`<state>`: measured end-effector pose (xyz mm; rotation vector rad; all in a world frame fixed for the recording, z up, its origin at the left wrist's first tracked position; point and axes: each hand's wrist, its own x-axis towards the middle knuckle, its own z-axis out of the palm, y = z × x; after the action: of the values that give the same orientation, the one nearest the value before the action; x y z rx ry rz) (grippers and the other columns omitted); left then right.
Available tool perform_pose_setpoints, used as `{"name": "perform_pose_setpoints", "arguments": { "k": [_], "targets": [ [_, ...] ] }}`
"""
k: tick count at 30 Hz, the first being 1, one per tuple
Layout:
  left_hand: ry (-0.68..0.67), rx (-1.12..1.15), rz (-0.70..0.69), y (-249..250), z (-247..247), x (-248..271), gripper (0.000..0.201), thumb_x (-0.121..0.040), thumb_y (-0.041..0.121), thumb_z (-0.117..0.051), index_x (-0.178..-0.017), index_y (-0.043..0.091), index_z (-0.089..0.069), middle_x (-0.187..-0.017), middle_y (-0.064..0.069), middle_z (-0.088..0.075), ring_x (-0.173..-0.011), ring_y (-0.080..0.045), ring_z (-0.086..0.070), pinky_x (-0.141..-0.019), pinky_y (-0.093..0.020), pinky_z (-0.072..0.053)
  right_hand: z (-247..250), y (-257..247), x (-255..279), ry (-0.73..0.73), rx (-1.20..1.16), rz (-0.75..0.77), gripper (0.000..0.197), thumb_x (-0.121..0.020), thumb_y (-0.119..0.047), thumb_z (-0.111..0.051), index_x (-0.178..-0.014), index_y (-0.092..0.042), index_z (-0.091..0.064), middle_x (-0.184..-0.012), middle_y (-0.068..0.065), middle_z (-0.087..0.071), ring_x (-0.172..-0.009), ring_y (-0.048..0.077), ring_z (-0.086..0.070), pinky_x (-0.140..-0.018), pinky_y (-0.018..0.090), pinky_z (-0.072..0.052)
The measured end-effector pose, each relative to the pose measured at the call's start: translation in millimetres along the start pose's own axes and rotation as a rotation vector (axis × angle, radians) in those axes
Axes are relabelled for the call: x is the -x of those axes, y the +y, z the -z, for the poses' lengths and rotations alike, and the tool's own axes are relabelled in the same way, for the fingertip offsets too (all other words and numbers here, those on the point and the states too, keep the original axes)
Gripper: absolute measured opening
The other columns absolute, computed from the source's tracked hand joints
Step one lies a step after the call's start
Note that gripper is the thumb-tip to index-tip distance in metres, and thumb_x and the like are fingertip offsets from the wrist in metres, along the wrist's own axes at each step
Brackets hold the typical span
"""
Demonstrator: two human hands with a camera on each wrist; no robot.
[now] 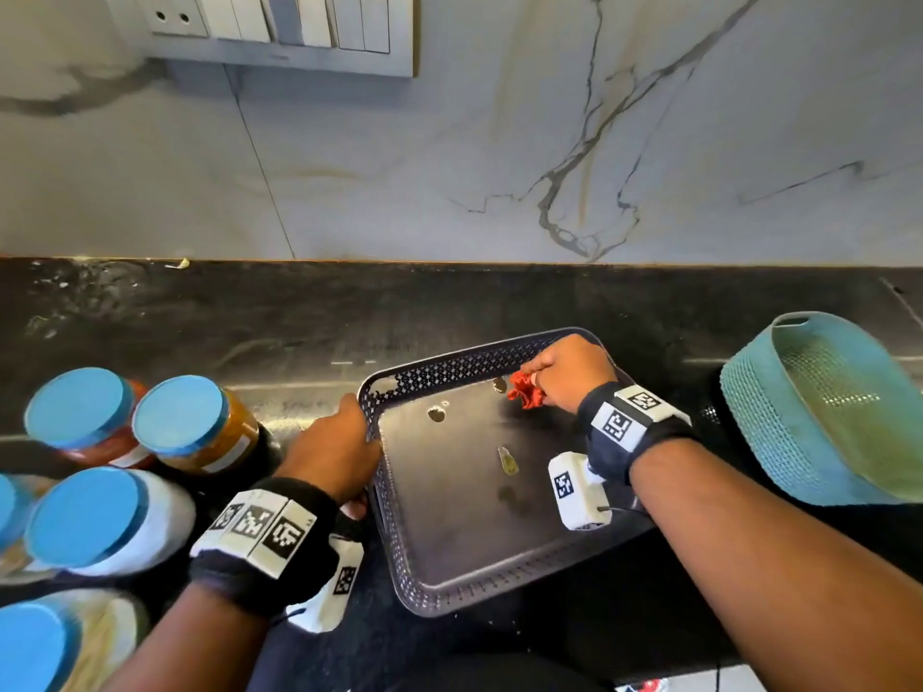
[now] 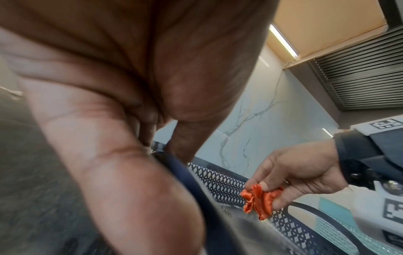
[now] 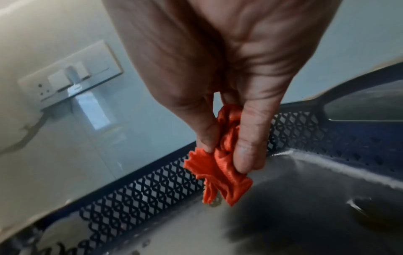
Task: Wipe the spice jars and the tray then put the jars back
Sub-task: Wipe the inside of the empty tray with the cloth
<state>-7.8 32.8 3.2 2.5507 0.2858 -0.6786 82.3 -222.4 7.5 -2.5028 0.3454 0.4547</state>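
A dark perforated tray [image 1: 449, 589] lies on the black counter, empty but for a few yellowish stains [image 1: 508, 461] on its floor. My right hand [image 1: 569, 374] pinches a bunched orange cloth [image 1: 525, 390] [image 3: 220, 165] [image 2: 260, 200] at the tray's far right corner, just over the floor. My left hand [image 1: 339, 447] grips the tray's left rim [image 2: 185, 172]. Several blue-lidded spice jars [image 1: 192, 424] [image 1: 102, 521] stand on the counter left of the tray.
A teal plastic basket [image 1: 819, 417] lies tilted on the counter to the right. A marble wall with a switch panel [image 1: 279, 27] rises behind the counter. Bare black counter [image 1: 299, 317] lies behind the tray.
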Motion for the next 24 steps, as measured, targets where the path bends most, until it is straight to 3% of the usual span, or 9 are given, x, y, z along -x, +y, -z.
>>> {"name": "perform_pose_setpoints", "arguments": {
  "k": [3,6,9,13,14,17,19,24],
  "targets": [
    [-0.027,0.078,0.001,2.6,-2.6,5.7,0.022,-0.102,0.021,-0.045,-0.121,0.014,-0.038,-0.101,-0.02,-0.074,-0.076,-0.036,-0.076,-0.076,-0.048,-0.062,-2.2,-11.7,3.4,0.057,0.101,0.019,0.021,-0.09,-0.01,-0.063,-0.093,-0.025,-0.077,-0.104,0.003,-0.075,-0.1,0.028,-0.069,-0.092,0.034,-0.055],
    [-0.068,0.188,0.01,4.7,-4.5,11.8,0.019,-0.103,0.019,-0.046,-0.118,0.017,-0.035,-0.095,-0.019,-0.073,-0.059,-0.029,-0.075,-0.06,-0.039,-0.063,-10.6,-17.4,-0.5,0.093,0.131,0.014,0.021,-0.09,-0.011,-0.062,-0.11,-0.018,-0.065,-0.114,0.011,-0.067,-0.107,0.034,-0.063,-0.092,0.037,-0.052],
    [-0.048,0.208,-0.019,1.4,-7.9,12.8,0.019,-0.105,0.023,-0.046,-0.12,0.019,-0.036,-0.094,-0.014,-0.072,-0.051,-0.024,-0.072,-0.051,-0.027,-0.057,-21.7,-20.7,-4.3,0.081,0.187,0.014,0.014,-0.089,-0.017,-0.066,-0.103,-0.016,-0.071,-0.11,0.012,-0.07,-0.106,0.034,-0.065,-0.09,0.036,-0.054],
    [-0.071,0.223,-0.062,-6.3,-15.1,7.3,0.011,-0.107,0.023,-0.037,-0.118,0.022,-0.035,-0.079,-0.013,-0.074,-0.048,-0.025,-0.071,-0.061,-0.041,-0.063,-36.3,-19.7,-3.6,0.007,0.325,0.057,0.027,-0.083,-0.028,-0.077,-0.102,-0.01,-0.074,-0.11,0.012,-0.07,-0.107,0.032,-0.065,-0.088,0.034,-0.052],
    [-0.068,0.206,-0.063,-7.7,-17.0,6.1,0.009,-0.107,0.023,-0.035,-0.116,0.022,-0.035,-0.079,-0.014,-0.074,-0.053,-0.028,-0.073,-0.064,-0.042,-0.062,-39.1,-18.6,-3.8,0.004,0.359,0.071,0.026,-0.083,-0.025,-0.075,-0.103,-0.008,-0.073,-0.112,0.013,-0.069,-0.107,0.033,-0.065,-0.088,0.034,-0.052],
    [-0.006,0.083,-0.055,-9.4,-22.3,6.1,0.012,-0.106,0.024,-0.038,-0.116,0.018,-0.036,-0.097,-0.017,-0.072,-0.09,-0.038,-0.072,-0.081,-0.044,-0.056,-39.7,-18.5,-6.2,0.029,0.431,0.108,0.025,-0.089,-0.018,-0.065,-0.11,-0.004,-0.067,-0.12,0.017,-0.064,-0.112,0.037,-0.062,-0.092,0.038,-0.05],
    [-0.008,0.053,-0.055,-7.8,-23.3,7.1,0.013,-0.105,0.023,-0.04,-0.115,0.015,-0.035,-0.102,-0.019,-0.07,-0.096,-0.039,-0.069,-0.08,-0.042,-0.05,-36.8,-22.9,-7.9,0.043,0.415,0.083,0.025,-0.09,-0.018,-0.066,-0.109,-0.002,-0.066,-0.119,0.019,-0.065,-0.112,0.038,-0.063,-0.09,0.039,-0.05],
    [-0.058,0.06,-0.068,-9.0,-20.7,3.4,0.013,-0.107,0.023,-0.04,-0.116,0.016,-0.034,-0.1,-0.016,-0.07,-0.087,-0.034,-0.067,-0.075,-0.04,-0.05,-47.6,-40.0,1.6,0.037,0.336,0.045,0.02,-0.092,-0.02,-0.064,-0.103,-0.003,-0.067,-0.114,0.02,-0.069,-0.108,0.039,-0.065,-0.086,0.038,-0.052]
  ]
}}
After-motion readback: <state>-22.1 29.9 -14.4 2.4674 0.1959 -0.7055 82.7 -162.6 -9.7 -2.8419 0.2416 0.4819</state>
